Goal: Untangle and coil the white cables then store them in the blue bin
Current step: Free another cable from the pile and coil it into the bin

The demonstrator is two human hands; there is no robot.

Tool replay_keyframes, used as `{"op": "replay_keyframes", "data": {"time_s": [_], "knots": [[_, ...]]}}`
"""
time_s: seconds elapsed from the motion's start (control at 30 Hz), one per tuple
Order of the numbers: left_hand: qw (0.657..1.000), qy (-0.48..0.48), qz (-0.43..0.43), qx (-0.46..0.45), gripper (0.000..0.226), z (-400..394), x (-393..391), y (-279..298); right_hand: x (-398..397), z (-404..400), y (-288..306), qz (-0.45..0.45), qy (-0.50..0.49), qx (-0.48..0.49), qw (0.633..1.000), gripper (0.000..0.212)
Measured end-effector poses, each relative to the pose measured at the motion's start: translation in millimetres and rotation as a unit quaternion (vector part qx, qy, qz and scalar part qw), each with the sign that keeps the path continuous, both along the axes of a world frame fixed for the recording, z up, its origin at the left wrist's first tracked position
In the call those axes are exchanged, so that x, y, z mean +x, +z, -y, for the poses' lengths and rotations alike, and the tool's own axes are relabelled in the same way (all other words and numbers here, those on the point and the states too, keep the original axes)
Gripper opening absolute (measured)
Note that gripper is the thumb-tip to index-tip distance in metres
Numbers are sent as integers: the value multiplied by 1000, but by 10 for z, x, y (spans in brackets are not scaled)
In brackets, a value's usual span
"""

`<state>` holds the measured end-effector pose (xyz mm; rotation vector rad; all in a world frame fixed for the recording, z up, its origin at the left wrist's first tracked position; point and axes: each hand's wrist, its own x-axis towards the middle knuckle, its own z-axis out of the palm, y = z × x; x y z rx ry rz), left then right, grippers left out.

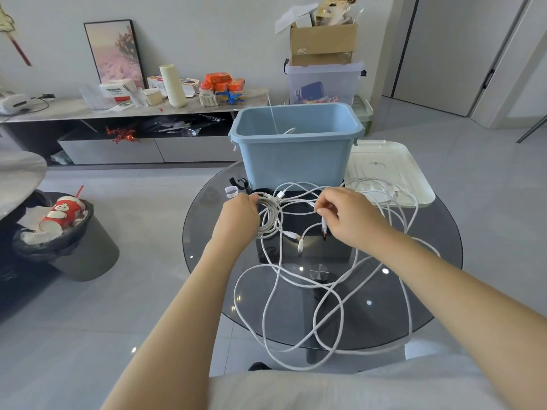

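Observation:
White cables [313,294] lie in loose tangled loops across the round dark glass table [207,247]. My left hand [239,217] grips a small coil of white cable [270,218] above the table. My right hand [346,217] pinches a strand of cable near the coil, with connector ends dangling below it. The blue bin [296,149] stands open at the far side of the table, just beyond both hands; a bit of white cable shows inside it.
A white lid [393,170] lies right of the bin. Black and white cable ties [236,186] sit left of the bin's base. A bin full of rubbish [62,232] stands on the floor at left. A low cabinet [118,128] and stacked boxes [322,69] line the wall.

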<state>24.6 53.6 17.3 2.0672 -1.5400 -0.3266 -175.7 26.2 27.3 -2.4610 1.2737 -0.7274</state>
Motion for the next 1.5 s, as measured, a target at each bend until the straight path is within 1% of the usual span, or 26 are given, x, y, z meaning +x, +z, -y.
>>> {"op": "replay_keyframes", "data": {"time_s": [0.07,0.13,0.23,0.3,0.37,0.43,0.5,0.53,0.6,0.67,0.73,0.8,0.87,1.0,1.13,1.2,1.27,1.33,1.43,1.5], "knots": [[1000,-2,20,4,34,-11,-70,29,62,-24,-32,6,2,-44,999,8],[1000,-12,4,10,34,-2,-117,26,131,-46,-59,12,10,-89,996,8],[998,-40,-52,10,35,-6,-215,31,215,-43,-93,20,29,-161,986,5],[993,-71,-90,10,38,-25,-272,64,233,-24,-118,27,38,-210,977,11],[983,-83,-164,15,39,-57,-304,102,220,-1,-143,36,44,-235,970,19],[969,-84,-230,13,40,-76,-318,117,191,30,-153,37,44,-238,969,18],[962,-81,-260,0,39,-90,-338,122,172,31,-135,68,40,-199,977,10],[961,-77,-266,-9,39,-96,-353,127,167,19,-115,108,34,-162,980,6],[962,-69,-262,-19,39,-105,-396,137,167,-9,-64,206,7,-70,976,10],[970,-76,-230,-26,36,-111,-468,148,169,-22,-1,295,-19,31,955,18],[981,-101,-164,-28,28,-113,-544,147,165,-20,50,359,-36,102,927,22],[986,-132,-100,-34,24,-137,-606,139,157,-19,82,407,-45,160,898,24],[984,-158,-68,-43,24,-167,-643,133,150,-18,94,433,-55,202,877,25],[983,-151,-81,-65,28,-174,-651,150,138,-3,105,457,-76,236,854,19],[977,-133,-131,-101,31,-158,-639,166,106,-1,127,502,-86,287,811,17],[974,-141,-137,-109,37,-158,-641,167,77,0,154,516,-71,300,799,17],[972,-151,-133,-117,41,-154,-647,166,50,-6,189,516,-46,297,802,17],[970,-163,-134,-121,36,-143,-645,164,48,-9,202,503,-43,283,816,17],[970,-172,-129,-113,25,-125,-623,134,43,-32,196,497,-48,272,823,18],[972,-156,-137,-111,27,-115,-605,109,32,-35,201,487,-36,266,831,21]]}}
